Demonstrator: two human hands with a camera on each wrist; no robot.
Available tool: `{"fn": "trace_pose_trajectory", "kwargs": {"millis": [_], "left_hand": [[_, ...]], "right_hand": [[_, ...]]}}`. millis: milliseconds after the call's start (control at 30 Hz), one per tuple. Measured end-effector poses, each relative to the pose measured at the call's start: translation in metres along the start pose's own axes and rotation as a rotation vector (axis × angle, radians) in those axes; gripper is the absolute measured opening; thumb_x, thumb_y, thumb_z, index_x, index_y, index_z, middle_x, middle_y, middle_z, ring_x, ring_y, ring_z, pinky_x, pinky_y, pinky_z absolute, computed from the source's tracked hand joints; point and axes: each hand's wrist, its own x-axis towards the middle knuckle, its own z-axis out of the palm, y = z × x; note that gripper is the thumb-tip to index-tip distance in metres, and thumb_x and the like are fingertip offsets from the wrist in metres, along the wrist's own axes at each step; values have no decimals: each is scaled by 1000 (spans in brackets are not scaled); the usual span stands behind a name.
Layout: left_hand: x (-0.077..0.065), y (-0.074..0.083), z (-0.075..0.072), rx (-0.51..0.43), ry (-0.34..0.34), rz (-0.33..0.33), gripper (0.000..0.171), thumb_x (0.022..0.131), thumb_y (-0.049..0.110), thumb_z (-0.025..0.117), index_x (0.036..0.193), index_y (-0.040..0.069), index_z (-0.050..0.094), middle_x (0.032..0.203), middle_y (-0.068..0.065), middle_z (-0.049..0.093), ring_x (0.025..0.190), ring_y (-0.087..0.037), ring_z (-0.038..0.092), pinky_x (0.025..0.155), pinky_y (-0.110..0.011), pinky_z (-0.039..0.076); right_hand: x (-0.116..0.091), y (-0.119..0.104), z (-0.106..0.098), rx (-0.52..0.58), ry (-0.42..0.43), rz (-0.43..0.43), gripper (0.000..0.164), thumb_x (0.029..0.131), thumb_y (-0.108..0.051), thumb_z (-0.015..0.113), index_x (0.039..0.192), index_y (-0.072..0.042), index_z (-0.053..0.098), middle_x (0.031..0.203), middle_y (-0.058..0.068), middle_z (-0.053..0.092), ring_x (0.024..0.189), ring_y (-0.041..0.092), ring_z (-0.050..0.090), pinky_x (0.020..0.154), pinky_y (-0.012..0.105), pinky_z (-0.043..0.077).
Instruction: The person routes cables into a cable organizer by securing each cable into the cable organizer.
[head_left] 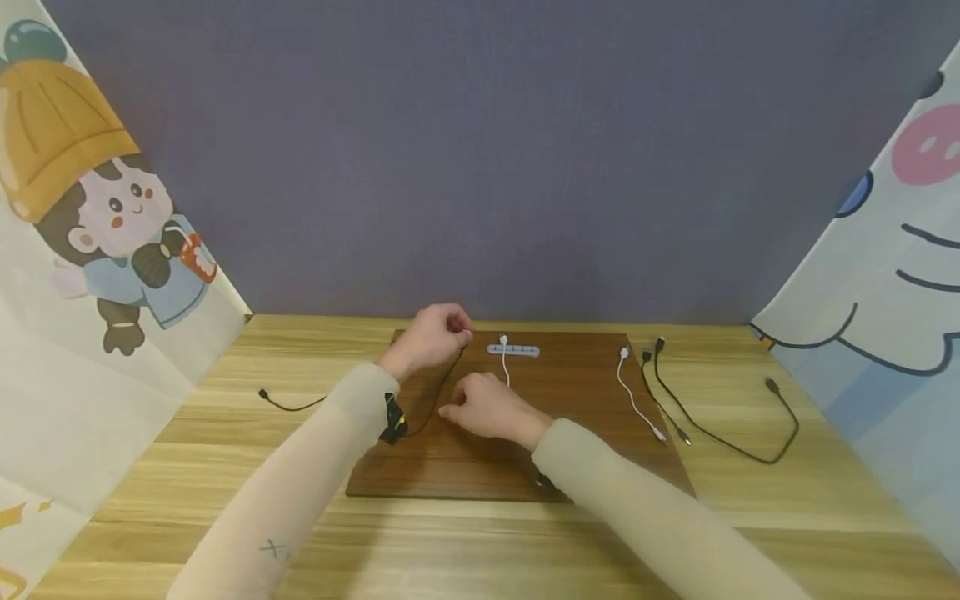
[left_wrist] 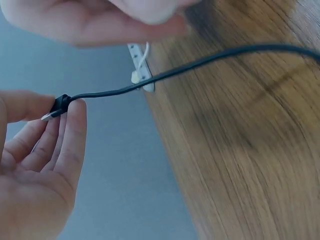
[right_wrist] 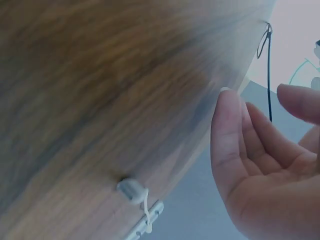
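Note:
Between thumb and fingers, my left hand (head_left: 433, 337) pinches the black plug (left_wrist: 61, 105) of a thin black cable (head_left: 437, 400). From there the cable runs down across the dark wooden board (head_left: 465, 475). My right hand (head_left: 491, 407) is over the middle of the board, close to the cable; in the right wrist view its thumb and fingers are apart with nothing between them. Near the board's back edge, right of my left hand, lies a pale cable clip strip (head_left: 528, 351). A white cable (head_left: 506, 367) sits in one of its slots, one plug end pointing to the back.
A short white cable (head_left: 633, 396) lies at the board's right edge. Beside it are a short black cable (head_left: 660, 404) and a longer black cable (head_left: 720, 442) on the table. Another black plug end (head_left: 264, 393) rests on the left. A grey panel (head_left: 495, 167) rises behind the table.

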Motion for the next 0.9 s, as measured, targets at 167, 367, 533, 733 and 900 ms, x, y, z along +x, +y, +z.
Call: {"fn": "trace_pose_trajectory", "kwargs": {"millis": [167,367,533,733,900], "left_hand": [[3,6,4,-51,-2,21,10,99,11,63,107,6,67,99,-6,69,88,-20,65,78,-35,54],[4,9,9,-90,8,10,12,101,12,63,109,4,67,101,-8,68,88,-21,65,78,-36,55],[8,10,8,-81,9,2,12,103,11,61,111,4,65,100,-8,67,88,-23,67,80,-37,55],[15,10,7,-26,-32,-30,9,103,10,59,109,5,63,99,-9,66,90,-26,68,78,-36,56],[22,10,11,46,-51,-29,11,104,9,58,112,2,62,100,-9,66,94,-26,66,80,-37,53]], "right_hand": [[4,-1,3,63,3,72,39,98,-32,68,68,-6,72,46,-4,56,42,10,52,54,30,47],[3,1,4,186,46,184,29,95,-16,70,69,-5,64,56,3,65,52,17,66,64,35,59],[1,5,0,225,77,235,24,92,-2,66,68,-4,60,60,9,67,54,20,68,52,29,56],[-5,7,-4,215,82,254,24,88,3,63,66,-5,60,61,11,67,53,21,68,52,31,57],[-9,10,-4,194,68,281,27,91,1,64,66,-5,59,62,10,67,53,19,67,53,31,57]]}}
